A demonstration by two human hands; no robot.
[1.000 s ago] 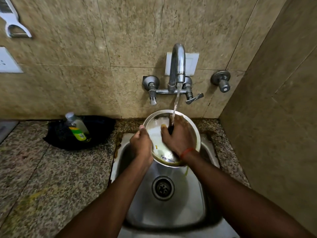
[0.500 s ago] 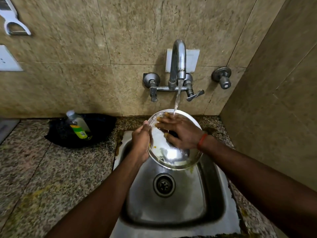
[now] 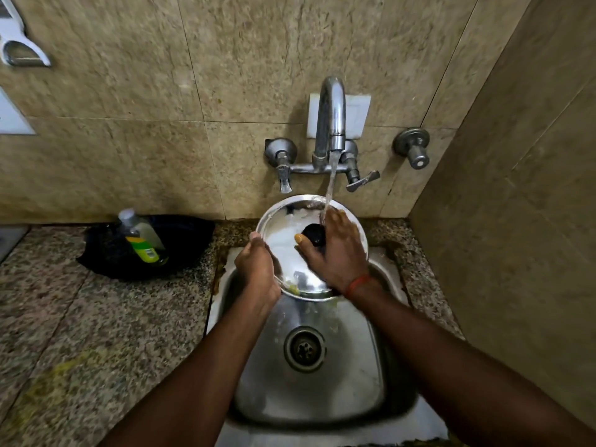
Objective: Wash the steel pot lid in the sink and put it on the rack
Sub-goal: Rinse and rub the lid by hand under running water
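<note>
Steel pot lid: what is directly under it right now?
Under the steel pot lid is the sink basin, its drain in plain view nearer the person. The basin's back part is covered by the lid and both hands.

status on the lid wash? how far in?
Mid-wash. Done: tap running, steel pot lid over the sink. In hand: left hand grips the lid's rim while the right hand rubs near the black knob under the stream; yellowish residue remains at the lower edge. Left: finish rinsing, then rack it; no rack in view.
</note>
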